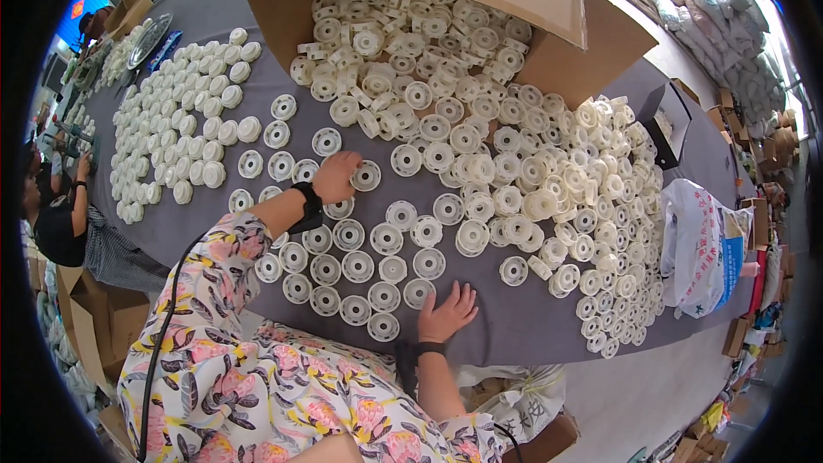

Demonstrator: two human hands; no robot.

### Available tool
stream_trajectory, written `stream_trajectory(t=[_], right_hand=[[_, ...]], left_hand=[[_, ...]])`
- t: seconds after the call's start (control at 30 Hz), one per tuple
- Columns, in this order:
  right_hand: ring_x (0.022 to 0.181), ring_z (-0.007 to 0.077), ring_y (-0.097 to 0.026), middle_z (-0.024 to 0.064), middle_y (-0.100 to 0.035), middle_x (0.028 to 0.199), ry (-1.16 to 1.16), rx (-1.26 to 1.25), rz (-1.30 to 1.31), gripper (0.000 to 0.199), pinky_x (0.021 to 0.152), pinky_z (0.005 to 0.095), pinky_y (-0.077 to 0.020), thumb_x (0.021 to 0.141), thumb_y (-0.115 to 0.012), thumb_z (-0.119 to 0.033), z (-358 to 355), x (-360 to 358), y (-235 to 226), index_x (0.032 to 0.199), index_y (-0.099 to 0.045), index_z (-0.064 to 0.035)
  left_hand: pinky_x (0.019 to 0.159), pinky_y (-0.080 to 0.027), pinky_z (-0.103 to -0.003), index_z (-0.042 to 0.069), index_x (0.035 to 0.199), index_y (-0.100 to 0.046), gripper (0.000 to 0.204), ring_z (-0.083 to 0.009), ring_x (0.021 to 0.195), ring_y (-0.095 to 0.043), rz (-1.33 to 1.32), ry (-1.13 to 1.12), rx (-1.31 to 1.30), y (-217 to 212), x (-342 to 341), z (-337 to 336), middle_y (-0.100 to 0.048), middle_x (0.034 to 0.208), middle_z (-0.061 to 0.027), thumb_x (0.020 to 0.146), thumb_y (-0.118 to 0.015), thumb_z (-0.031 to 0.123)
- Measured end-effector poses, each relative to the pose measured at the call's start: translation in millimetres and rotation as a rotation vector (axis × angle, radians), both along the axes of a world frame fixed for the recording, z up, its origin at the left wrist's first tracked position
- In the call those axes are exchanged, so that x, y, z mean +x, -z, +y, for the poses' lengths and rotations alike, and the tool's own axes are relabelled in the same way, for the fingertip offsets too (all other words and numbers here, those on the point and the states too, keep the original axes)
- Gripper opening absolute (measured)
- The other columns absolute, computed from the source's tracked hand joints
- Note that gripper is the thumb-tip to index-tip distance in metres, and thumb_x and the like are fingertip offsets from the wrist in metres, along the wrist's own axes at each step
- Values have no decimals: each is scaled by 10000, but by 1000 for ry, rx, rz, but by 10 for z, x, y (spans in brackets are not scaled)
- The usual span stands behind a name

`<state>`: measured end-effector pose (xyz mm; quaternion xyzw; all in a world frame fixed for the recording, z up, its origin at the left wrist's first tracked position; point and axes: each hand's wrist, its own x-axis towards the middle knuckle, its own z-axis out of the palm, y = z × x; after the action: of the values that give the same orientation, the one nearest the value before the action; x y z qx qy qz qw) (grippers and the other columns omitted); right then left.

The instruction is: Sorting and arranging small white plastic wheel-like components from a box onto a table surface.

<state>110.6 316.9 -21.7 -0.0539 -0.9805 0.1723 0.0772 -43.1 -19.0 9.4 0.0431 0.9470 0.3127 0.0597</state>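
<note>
Left hand [336, 173] on white disc [366, 176], mid-worktop [514, 326].
Grip loosely spread, clasping nothing; disc touching fingertips, just right. Right hand [446, 313] flat, empty, near edge beside disc rows [356, 266].

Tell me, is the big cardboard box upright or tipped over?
Tipped over: the cardboard box lies on its side, white plastic discs spilling from its mouth across the grey table.

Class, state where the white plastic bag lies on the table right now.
In the head view, the white plastic bag lies at the table's right edge, beside the loose pile of white plastic wheels.
</note>
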Motion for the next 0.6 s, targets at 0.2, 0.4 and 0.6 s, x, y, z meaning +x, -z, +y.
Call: stream_trajectory(t=[0.2, 0.4, 0.6], right_hand=[[1332, 365, -317, 179, -414, 1378, -6, -132, -3, 587, 1093, 563, -170, 834, -574, -367, 71, 0, 49, 1322, -451, -65], [1316, 399, -320, 211, -370, 1389, -261, -245, 236, 593, 1077, 564, -210, 808, -638, -231, 116, -654, -187, 1344, -437, -78], [1247, 450, -368, 198, -391, 1377, -512, -173, 81, 541, 1018, 515, -347, 755, -664, -128, 284, -1219, -263, 1275, -517, -135]], left_hand=[[988, -384, -483, 78, 1203, -491, 589, -400, 1190, -443, 247, 8, -107, 44, -217, 411, -480, 1272, -178, 629, -613, 22], [1010, -357, -514, 152, 1353, -409, 728, -399, 1220, -431, 199, 20, 135, 161, -406, 1029, -406, 1362, -184, 683, -683, 221], [950, -382, -510, 165, 1319, -440, 688, -357, 1191, -459, 4, 178, -118, 18, 327, 1332, -411, 1368, -172, 663, -645, 129]])
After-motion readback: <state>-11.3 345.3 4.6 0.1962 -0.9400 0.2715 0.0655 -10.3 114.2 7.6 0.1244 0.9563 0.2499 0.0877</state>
